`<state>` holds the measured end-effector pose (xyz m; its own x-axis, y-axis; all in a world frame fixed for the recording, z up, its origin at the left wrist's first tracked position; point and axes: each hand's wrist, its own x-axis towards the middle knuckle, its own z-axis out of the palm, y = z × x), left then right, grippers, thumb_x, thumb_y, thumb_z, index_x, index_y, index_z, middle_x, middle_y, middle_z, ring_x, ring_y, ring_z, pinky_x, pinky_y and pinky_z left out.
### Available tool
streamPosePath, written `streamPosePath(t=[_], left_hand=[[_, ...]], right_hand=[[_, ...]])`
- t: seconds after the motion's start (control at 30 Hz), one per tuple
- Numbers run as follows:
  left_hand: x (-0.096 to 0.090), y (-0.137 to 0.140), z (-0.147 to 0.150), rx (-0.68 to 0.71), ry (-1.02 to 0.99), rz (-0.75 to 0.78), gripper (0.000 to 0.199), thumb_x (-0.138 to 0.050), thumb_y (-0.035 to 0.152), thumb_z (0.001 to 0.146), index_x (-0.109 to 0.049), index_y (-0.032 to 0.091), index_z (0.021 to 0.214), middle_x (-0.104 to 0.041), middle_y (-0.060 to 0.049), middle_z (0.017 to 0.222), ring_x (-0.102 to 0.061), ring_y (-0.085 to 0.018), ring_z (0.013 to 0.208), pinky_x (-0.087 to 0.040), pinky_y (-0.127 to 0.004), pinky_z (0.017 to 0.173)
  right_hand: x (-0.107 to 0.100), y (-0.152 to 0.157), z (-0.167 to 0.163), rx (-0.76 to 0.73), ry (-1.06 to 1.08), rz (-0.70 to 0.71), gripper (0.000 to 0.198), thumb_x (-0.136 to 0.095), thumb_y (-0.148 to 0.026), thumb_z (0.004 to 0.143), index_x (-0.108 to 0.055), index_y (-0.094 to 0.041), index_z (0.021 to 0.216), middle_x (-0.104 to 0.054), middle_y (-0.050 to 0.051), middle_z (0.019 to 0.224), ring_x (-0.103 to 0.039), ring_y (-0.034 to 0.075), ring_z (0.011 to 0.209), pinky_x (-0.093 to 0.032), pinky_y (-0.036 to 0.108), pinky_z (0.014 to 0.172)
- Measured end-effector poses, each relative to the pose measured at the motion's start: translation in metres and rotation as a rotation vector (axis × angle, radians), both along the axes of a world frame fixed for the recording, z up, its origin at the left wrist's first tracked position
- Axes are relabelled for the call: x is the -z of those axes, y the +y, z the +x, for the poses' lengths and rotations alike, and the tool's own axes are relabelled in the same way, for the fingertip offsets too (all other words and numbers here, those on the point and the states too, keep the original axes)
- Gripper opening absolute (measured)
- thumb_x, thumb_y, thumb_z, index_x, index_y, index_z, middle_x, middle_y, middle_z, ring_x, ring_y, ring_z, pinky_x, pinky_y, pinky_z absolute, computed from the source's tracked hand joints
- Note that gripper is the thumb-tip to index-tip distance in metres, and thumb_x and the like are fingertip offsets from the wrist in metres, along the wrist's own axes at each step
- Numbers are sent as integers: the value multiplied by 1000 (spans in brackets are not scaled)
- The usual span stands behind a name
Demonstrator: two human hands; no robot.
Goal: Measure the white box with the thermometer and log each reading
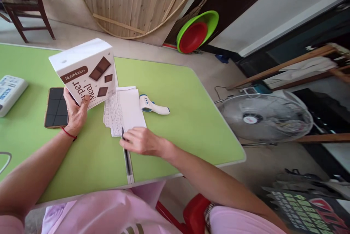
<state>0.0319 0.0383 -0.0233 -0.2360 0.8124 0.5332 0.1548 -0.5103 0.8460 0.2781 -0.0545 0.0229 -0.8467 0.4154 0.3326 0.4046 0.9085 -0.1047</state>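
My left hand is closed around the lower edge of a white box. The box is tilted, bears a brown "NutriMotion" label and pictures of dark squares, and is above the green table. In my right hand is a dark pen, pinched between the fingers and only partly visible. Just beyond that hand, handwritten paper sheets lie in an uneven stack. A white and blue infrared thermometer rests right of the papers. Partly behind my left hand is a dark-screened phone in a brown case.
The green table has a metal seam down its middle. A white device sits at its left. Beyond the table are a wooden round panel, green and red basins, a standing fan and a chair.
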Motion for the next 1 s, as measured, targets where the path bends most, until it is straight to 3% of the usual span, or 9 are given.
streamPosePath(t=[0.07,0.17,0.27,0.4,0.57,0.67,0.77,0.9,1.0], left_hand=[[2,1,-1,-14,-9,7,69,-67,61,84,-39,20,131,-51,-14,130,-54,-26,118,-45,-41,105],[6,2,-4,-37,-27,5,71,-68,63,83,-40,21,133,-47,-15,135,-50,-28,126,-40,-43,111],[6,2,-5,-46,-50,6,69,-67,61,84,-42,20,133,-47,-16,135,-49,-29,128,-37,-44,113],[5,1,-3,-41,-33,9,67,-66,63,85,-42,21,132,-51,-14,132,-49,-28,129,-36,-44,114],[3,2,1,11,-5,-2,70,-62,68,85,-40,22,132,-52,-13,129,-55,-26,122,-42,-43,110],[4,3,2,23,31,12,68,-62,68,84,-41,22,129,-51,-12,127,-55,-27,119,-43,-45,108],[5,2,4,108,114,15,63,-63,64,86,-42,21,127,-52,-12,120,-55,-28,114,-46,-47,102],[8,-1,7,278,229,7,64,-62,60,88,-38,22,133,-47,-14,128,-51,-31,120,-45,-51,104],[10,0,9,371,287,33,67,-61,60,89,-35,22,137,-44,-16,133,-46,-32,126,-39,-55,110]], right_hand=[[-5,26,2,182,266,-148,19,-50,-28,95,-63,-24,82,-61,1,67,-52,14,60,-39,29,57],[0,76,-7,585,694,-334,29,-34,-39,99,-59,-25,104,-59,0,67,-59,18,69,-49,35,72],[20,117,-20,885,621,-358,22,-38,-32,96,-51,-20,109,-65,9,96,-62,23,91,-49,43,86],[51,125,-25,840,446,-389,27,-57,-21,81,-49,-18,108,-62,13,107,-59,29,105,-48,50,93],[74,71,-36,735,423,-344,39,-57,-24,85,-42,-21,121,-59,12,116,-56,30,119,-47,55,101],[75,28,-54,725,394,-275,27,-58,-25,88,-46,-19,111,-53,20,133,-42,35,137,-41,60,108],[65,-6,-66,698,337,-226,26,-61,-25,88,-46,-16,108,-49,28,139,-47,39,132,-46,60,101],[53,-27,-56,553,378,-271,26,-63,-26,88,-45,-21,106,-56,23,135,-57,33,124,-52,54,97],[56,-33,-41,500,442,-217,22,-59,-24,91,-43,-22,106,-57,21,136,-52,31,131,-51,54,100]])
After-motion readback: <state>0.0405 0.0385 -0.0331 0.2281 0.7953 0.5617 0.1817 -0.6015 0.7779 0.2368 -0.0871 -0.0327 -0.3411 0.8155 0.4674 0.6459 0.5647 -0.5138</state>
